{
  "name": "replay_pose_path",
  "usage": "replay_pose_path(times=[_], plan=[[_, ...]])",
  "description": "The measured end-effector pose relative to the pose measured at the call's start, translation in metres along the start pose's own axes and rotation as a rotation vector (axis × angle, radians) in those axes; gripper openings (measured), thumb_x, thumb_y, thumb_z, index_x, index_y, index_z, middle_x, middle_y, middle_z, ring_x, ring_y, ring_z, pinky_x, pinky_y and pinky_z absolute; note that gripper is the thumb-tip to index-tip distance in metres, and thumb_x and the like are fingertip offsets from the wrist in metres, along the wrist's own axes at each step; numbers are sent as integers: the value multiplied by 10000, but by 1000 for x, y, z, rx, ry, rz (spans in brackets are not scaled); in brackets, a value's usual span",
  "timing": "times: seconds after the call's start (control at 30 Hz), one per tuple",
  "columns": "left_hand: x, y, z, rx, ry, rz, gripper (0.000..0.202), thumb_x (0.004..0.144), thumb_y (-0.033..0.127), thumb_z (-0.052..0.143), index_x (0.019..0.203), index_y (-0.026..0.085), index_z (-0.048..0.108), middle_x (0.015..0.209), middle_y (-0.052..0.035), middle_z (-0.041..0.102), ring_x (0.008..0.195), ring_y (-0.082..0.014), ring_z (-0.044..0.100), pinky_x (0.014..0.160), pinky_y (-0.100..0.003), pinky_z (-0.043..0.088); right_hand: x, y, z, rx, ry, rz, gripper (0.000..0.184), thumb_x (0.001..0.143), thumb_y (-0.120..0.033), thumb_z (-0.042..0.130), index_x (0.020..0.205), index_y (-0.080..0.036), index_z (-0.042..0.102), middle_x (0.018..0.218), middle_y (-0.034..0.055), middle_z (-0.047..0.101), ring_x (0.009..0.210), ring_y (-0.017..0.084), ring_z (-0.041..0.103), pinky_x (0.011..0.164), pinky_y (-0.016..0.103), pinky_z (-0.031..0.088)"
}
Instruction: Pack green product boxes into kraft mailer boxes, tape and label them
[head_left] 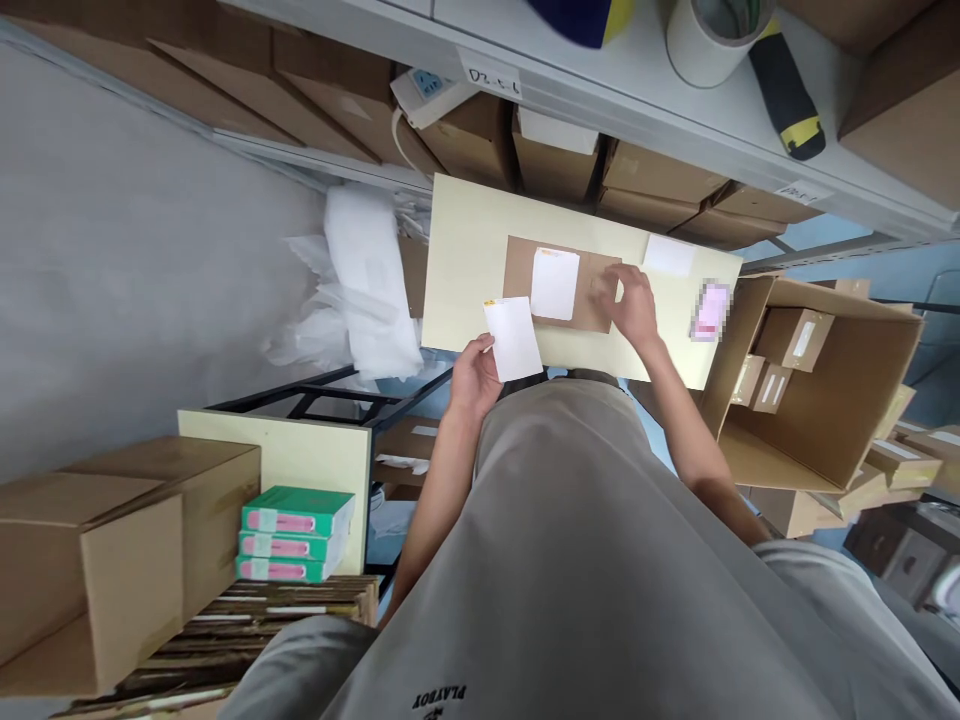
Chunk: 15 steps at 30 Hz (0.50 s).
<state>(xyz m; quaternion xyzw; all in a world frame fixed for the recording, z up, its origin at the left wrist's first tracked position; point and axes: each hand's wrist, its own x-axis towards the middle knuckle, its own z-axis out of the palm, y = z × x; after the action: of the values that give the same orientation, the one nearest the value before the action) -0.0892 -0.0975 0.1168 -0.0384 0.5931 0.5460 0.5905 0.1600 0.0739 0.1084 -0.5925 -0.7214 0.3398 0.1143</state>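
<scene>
My left hand (475, 378) is closed on the lower left edge of a white paper sheet (514, 340) with a small yellow mark at its top corner. This sheet overlaps the near edge of a flat brown cardboard box (517, 262) on a pale yellow tabletop (465, 250). A similar white sheet (555, 285) lies on the middle of the box. Over the box's right end is my right hand (634, 305), its fingers bent. Those fingertips are smeared by motion, so whether they pinch anything cannot be told.
A white paper (669, 255) and a blurred-out pink item (710, 310) lie on the tabletop's right. Beside it stands an open carton (817, 420) holding small boxes. Bubble wrap (371, 280) hangs left. Green boxes (296, 510) are stacked lower left. A shelf (600, 75) runs above.
</scene>
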Motion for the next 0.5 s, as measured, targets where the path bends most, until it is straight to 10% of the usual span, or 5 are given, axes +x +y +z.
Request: replay_pose_path(times=[0.23, 0.5], plan=[[6, 14, 13, -244, -78, -124, 196, 817, 258, 818, 827, 237, 623, 811, 21, 783, 816, -214, 823, 792, -302, 670, -5, -19, 12, 255, -183, -3, 261, 1043, -464, 734, 1104, -234, 840, 1149, 83, 873, 1103, 282, 822, 1069, 445, 658], [26, 4, 17, -193, -32, -274, 96, 860, 233, 781, 939, 211, 730, 832, -20, 812, 903, -255, 847, 816, -330, 672, 38, 43, 5, -90, -40, -54, 602, 1034, -363, 636, 1592, -136, 647, 1707, 218, 618, 1617, 417, 518, 1388, 663, 420]])
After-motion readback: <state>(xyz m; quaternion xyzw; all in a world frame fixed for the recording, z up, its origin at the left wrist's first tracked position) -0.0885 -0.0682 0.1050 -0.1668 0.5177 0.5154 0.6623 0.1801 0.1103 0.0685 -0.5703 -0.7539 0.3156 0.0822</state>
